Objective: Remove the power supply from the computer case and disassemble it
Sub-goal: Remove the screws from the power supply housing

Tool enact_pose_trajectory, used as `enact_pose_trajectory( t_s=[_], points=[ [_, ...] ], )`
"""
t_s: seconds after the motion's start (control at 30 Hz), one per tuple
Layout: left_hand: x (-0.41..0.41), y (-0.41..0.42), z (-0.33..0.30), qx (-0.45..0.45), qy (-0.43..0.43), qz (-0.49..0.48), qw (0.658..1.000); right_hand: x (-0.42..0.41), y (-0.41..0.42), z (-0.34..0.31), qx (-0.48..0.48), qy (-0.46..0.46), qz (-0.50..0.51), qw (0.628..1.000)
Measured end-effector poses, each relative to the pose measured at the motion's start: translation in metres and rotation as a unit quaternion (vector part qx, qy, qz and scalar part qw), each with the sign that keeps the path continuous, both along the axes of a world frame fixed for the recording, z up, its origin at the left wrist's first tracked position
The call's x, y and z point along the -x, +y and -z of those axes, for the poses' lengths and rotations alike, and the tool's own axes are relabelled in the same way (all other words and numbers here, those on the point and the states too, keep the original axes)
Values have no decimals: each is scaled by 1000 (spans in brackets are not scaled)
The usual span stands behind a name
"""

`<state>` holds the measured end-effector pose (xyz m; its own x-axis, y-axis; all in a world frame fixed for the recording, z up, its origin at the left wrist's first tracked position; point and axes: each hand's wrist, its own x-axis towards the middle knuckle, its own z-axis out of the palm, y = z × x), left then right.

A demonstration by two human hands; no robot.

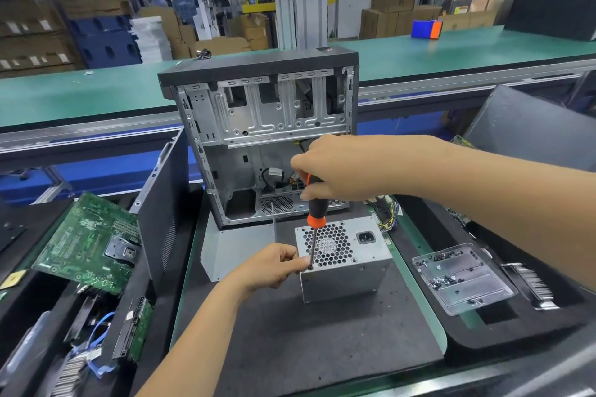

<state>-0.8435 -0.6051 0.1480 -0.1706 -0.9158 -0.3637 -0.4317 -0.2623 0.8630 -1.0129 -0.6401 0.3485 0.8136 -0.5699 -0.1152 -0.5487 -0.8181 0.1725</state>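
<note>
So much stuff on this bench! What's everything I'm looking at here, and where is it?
power supply: one, silver, on the dark mat at centre, out of the case
computer case: one, black and silver, open, behind the power supply
screwdriver: one, orange and black, tip at the power supply's near left corner
side panel: one, black, standing left of the case
circuit board: one, green, tilted in the left bin
clear tray: one, holding small screws, on the right
blue box: one, on the far green belt
left hand: pinches at the screwdriver tip
right hand: grips the screwdriver handle
</note>
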Motion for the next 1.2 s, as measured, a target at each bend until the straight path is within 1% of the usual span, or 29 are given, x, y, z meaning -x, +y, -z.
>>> enact_pose_trajectory(
  t_s=[0.13, 0.3, 0.47, 0.53, 0.6, 0.67, 0.8, 0.87, 0.93, 1.03, 1.1, 1.2],
  points=[
    [-1, 0, -1, 11, 2, 2, 1000, -7, 4, 2, -10, -7, -27, 1000],
    [-1, 0, -1, 13, -6, 9, 1000, -13, 8, -4, -56, 14, -52, 997],
    [-5, -1, 2, 28, -11, 5, 1000, -9, 7, -12, -100, 35, -54, 993],
    [-6, 1, 0, 41, -22, 33, 998, -6, 8, -14, -129, 39, -66, 989],
    [-4, 3, -1, 47, -13, 67, 997, -5, 9, -14, -139, 40, -81, 986],
    [-3, 4, -1, 56, -10, 66, 996, -4, 10, -13, -134, 31, -92, 986],
    [-2, -3, 2, 98, -62, -3, 993, -9, 11, -12, -120, 20, -118, 985],
    [-3, -6, 3, 108, -66, -13, 992, -12, 10, -10, -127, 29, -123, 984],
    [-4, -8, 4, 109, -67, -16, 992, -12, 8, -9, -116, 23, -100, 988],
    [-4, -9, 6, 109, -78, -26, 991, -10, 5, -5, -104, -20, -1, 994],
    [-3, -8, 8, 104, -73, -32, 991, -11, 5, -3, -62, -23, 49, 997],
    [-2, -8, 8, 81, -40, -35, 995, -18, 10, 1, 42, 11, 45, 998]
  ],
)
